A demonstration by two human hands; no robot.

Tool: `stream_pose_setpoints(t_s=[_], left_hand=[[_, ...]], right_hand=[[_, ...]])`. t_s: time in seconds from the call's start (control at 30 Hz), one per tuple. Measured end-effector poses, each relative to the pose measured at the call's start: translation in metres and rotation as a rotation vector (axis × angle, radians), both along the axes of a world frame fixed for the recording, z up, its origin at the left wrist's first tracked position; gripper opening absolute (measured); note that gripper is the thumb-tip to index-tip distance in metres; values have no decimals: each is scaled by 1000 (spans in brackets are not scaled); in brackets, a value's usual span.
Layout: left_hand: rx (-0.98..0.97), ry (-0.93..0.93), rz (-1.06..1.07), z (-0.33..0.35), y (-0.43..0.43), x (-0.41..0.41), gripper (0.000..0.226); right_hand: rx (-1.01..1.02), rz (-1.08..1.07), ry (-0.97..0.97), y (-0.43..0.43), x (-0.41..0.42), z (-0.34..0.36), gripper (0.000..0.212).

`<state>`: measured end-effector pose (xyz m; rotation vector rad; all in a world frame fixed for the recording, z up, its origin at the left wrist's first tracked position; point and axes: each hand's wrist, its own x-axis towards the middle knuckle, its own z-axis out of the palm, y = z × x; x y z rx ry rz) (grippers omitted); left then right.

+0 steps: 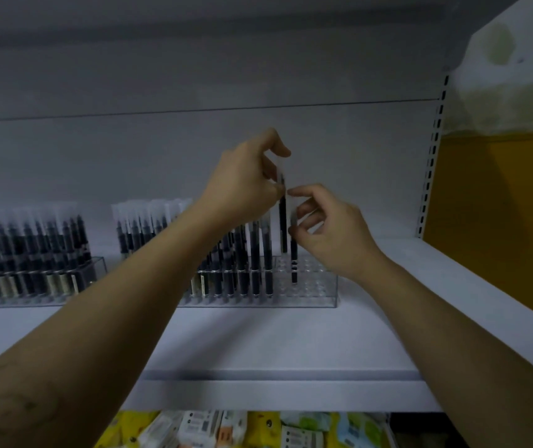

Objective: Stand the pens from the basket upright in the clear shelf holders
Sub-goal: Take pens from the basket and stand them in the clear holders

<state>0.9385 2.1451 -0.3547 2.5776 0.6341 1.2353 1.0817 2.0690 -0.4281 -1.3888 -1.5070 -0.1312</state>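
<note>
My left hand (245, 179) pinches the clear cap end of a dark pen (283, 218) that hangs upright above the right clear holder (317, 286). My right hand (326, 227) grips a second dark pen (294, 263) whose lower end stands in one of the holder's holes. The left part of this holder is filled with several upright dark pens (252, 253); its right part shows bare holes. The basket is not in view.
A second clear holder (94, 270) packed with upright pens stands at the far left of the white shelf (258, 344). A slotted upright (433, 156) and a yellow wall (501, 205) bound the right. Colourful packets (226, 428) lie on the shelf below.
</note>
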Motion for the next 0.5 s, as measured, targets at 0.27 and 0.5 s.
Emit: stream_pose_setpoints(t_s=[0.27,0.5], left_hand=[[1,9,-13,2,0,-3,39],[3,8,-2,0,-3,1,40]], right_hand=[[33,-6,40,0,1,-1,37],[26,-12,43,0,1,-1,38]])
